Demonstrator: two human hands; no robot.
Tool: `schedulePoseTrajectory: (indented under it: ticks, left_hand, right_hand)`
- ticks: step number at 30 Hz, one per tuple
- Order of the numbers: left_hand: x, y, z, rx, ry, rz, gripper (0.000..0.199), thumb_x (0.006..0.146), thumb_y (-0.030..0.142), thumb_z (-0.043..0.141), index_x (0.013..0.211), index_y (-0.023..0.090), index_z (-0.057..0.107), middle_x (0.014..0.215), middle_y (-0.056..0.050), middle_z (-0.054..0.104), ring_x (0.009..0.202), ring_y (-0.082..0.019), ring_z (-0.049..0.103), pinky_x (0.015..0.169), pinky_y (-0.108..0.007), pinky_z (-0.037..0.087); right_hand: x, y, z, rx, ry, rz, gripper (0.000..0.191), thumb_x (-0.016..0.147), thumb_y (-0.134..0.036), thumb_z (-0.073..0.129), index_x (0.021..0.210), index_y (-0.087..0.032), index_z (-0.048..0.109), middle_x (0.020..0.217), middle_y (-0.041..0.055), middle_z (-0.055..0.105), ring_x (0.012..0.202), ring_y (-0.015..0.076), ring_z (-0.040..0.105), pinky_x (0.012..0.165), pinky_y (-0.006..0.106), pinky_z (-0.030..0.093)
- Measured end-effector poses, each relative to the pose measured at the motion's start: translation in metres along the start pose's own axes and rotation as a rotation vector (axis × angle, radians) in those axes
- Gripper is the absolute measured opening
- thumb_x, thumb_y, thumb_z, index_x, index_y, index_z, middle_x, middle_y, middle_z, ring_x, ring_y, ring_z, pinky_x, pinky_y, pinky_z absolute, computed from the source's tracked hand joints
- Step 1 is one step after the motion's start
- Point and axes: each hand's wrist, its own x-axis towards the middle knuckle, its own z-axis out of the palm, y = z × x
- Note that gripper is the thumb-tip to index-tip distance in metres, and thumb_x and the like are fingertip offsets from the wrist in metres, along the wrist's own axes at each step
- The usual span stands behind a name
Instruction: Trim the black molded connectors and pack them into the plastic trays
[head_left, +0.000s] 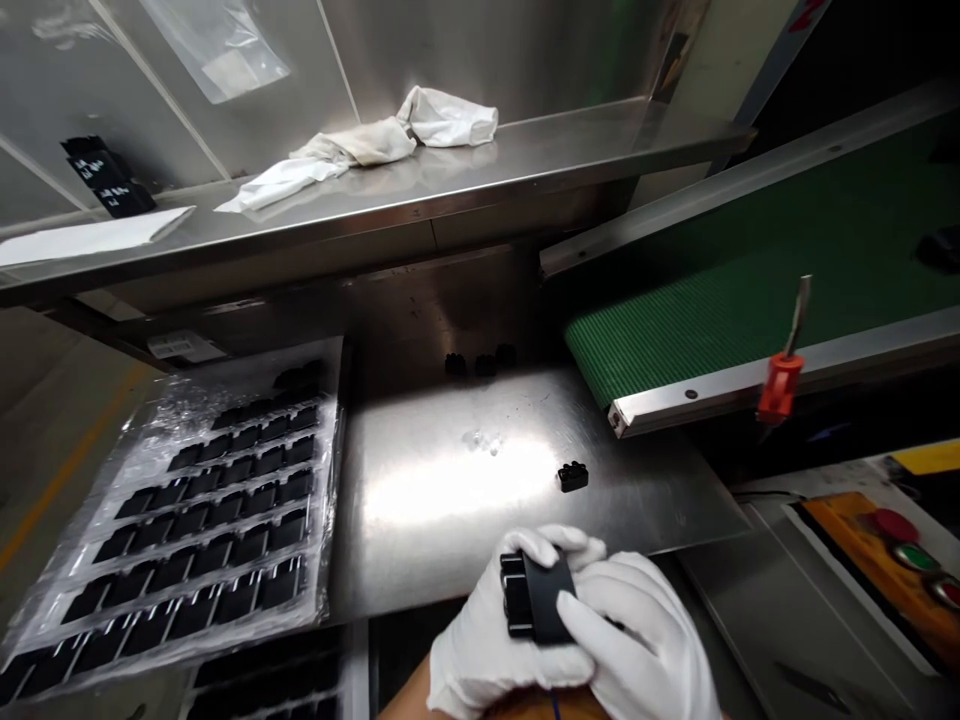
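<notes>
Both hands wear white gloves and meet at the front edge of the steel table [420, 500]. In my left hand [487, 640] is a black plastic part [544, 600] with a ridged left side and a smooth face, fingers wrapped round it. My right hand [637, 630] closes on the same part from the right, thumb pressed on its face. The right hand's other fingertips are partly hidden. A small black ribbed piece [574, 477] lies on the table just beyond the hands.
Left, a plastic-wrapped tray [326, 500] carries rows of black parts. Several small black pieces [485, 366] sit farther back. A green conveyor [675, 330] rises at right, a red-handled screwdriver [781, 388] at its rail. White gloves [360, 143] lie on the shelf. A button box [847, 510] stands lower right.
</notes>
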Motion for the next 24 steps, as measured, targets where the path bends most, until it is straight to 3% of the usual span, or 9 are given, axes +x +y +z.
schedulePoseTrajectory:
  ticks: [6,10,14,19,22,24]
  left_hand:
    - [0.000,-0.014,0.005,-0.175,0.004,-0.050,0.070,0.045,0.004,0.091,0.102,0.026,0.057,0.135,-0.006,0.051,0.133,-0.032,0.046,0.115,-0.055,0.025]
    - [0.004,-0.020,0.011,-0.240,0.053,-0.080,0.077,0.035,0.004,0.094,0.100,0.026,0.058,0.134,-0.005,0.051,0.132,-0.034,0.045,0.113,-0.057,0.025]
    - [0.012,-0.019,0.024,-0.300,0.132,-0.084,0.075,0.034,0.006,0.093,0.098,0.024,0.058,0.126,-0.005,0.055,0.127,-0.034,0.049,0.113,-0.055,0.024]
    - [0.017,-0.020,0.032,-0.368,0.171,-0.062,0.071,0.036,0.004,0.089,0.097,0.023,0.058,0.121,-0.005,0.056,0.124,-0.032,0.051,0.112,-0.050,0.028]
    - [0.018,-0.024,0.029,-0.297,0.189,-0.022,0.071,0.040,0.011,0.092,0.102,0.024,0.061,0.121,-0.006,0.057,0.124,-0.031,0.051,0.111,-0.048,0.030]
    - [0.020,-0.026,0.027,-0.160,0.233,0.004,0.068,0.048,0.022,0.093,0.108,0.023,0.062,0.121,-0.008,0.058,0.122,-0.030,0.051,0.109,-0.046,0.033]
  right_hand:
    - [-0.012,0.010,-0.012,-0.021,-0.037,-0.202,0.029,0.077,-0.006,0.063,0.098,-0.026,0.065,0.072,-0.0025,0.070,0.067,0.0151,0.064,0.063,0.034,0.052]
    - [-0.013,0.013,-0.014,-0.017,-0.031,-0.206,0.027,0.076,-0.004,0.062,0.094,-0.024,0.065,0.066,-0.0025,0.068,0.062,0.0154,0.063,0.061,0.036,0.050]
    - [-0.015,0.021,-0.016,-0.006,-0.004,-0.247,0.029,0.074,-0.006,0.065,0.097,-0.023,0.066,0.069,-0.0006,0.069,0.064,0.0161,0.064,0.061,0.035,0.050]
    - [-0.011,0.028,-0.017,0.040,-0.082,-0.128,0.020,0.078,-0.014,0.064,0.093,-0.027,0.066,0.070,-0.0019,0.068,0.062,0.0150,0.063,0.060,0.032,0.051]
    - [0.001,0.026,-0.015,0.040,0.011,-0.138,0.021,0.079,-0.011,0.059,0.095,-0.024,0.065,0.072,0.0014,0.069,0.063,0.0161,0.064,0.061,0.032,0.055]
    - [0.007,0.027,-0.011,0.069,0.049,-0.036,0.020,0.082,-0.015,0.054,0.097,-0.021,0.065,0.079,0.0055,0.071,0.071,0.0189,0.068,0.064,0.032,0.058]
